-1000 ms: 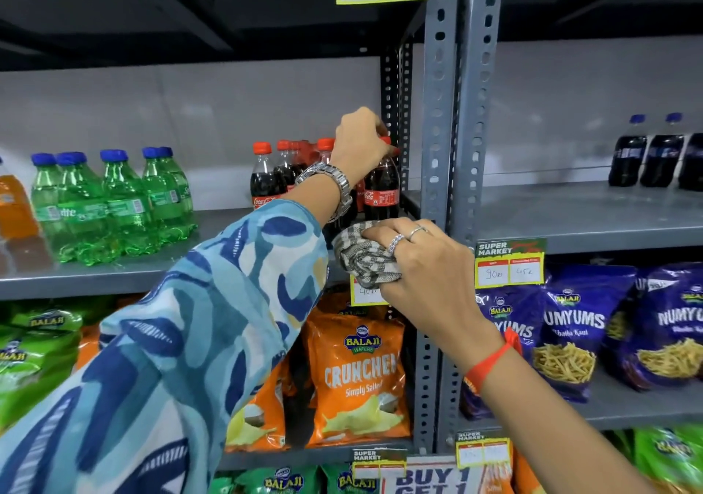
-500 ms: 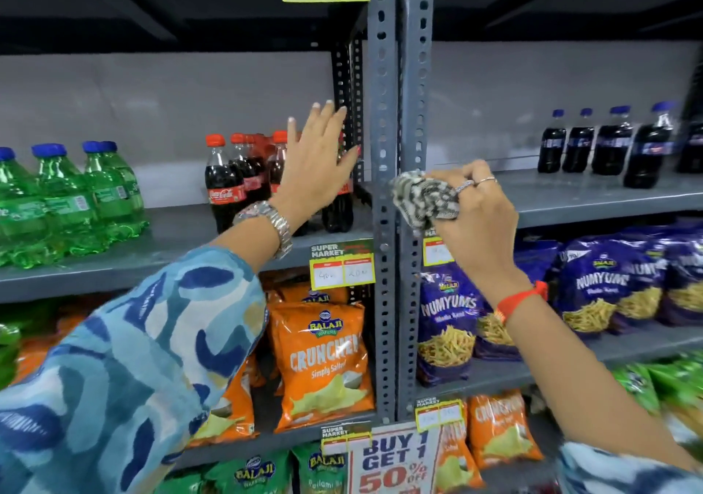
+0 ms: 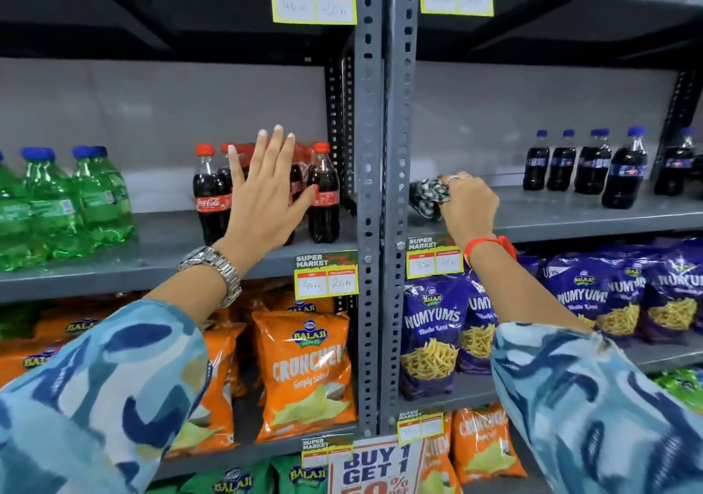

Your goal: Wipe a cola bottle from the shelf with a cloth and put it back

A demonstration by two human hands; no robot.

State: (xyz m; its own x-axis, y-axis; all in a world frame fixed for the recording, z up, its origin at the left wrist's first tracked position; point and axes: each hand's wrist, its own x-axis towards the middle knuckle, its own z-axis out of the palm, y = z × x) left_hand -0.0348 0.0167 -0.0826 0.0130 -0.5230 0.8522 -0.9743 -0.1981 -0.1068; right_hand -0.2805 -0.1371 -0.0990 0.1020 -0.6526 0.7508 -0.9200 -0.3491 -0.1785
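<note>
Red-capped cola bottles stand in a group on the grey middle shelf (image 3: pixel 163 261), the rightmost cola bottle (image 3: pixel 323 196) upright beside the upright post. My left hand (image 3: pixel 266 196) is held flat in front of the group, fingers spread, holding nothing; it hides the middle bottles. My right hand (image 3: pixel 468 208) is closed on a crumpled black-and-white checked cloth (image 3: pixel 428 196), which rests on the shelf of the right bay just past the post.
Green bottles (image 3: pixel 64 204) stand at the left of the same shelf. Blue-capped dark bottles (image 3: pixel 593 166) stand in the right bay. A perforated steel post (image 3: pixel 371 196) separates the bays. Orange and purple snack bags fill the shelf below.
My left hand let go of the rightmost cola bottle's cap and opened flat. My right hand carried the cloth rightwards past the post onto the right bay's shelf. The view shifted right.
</note>
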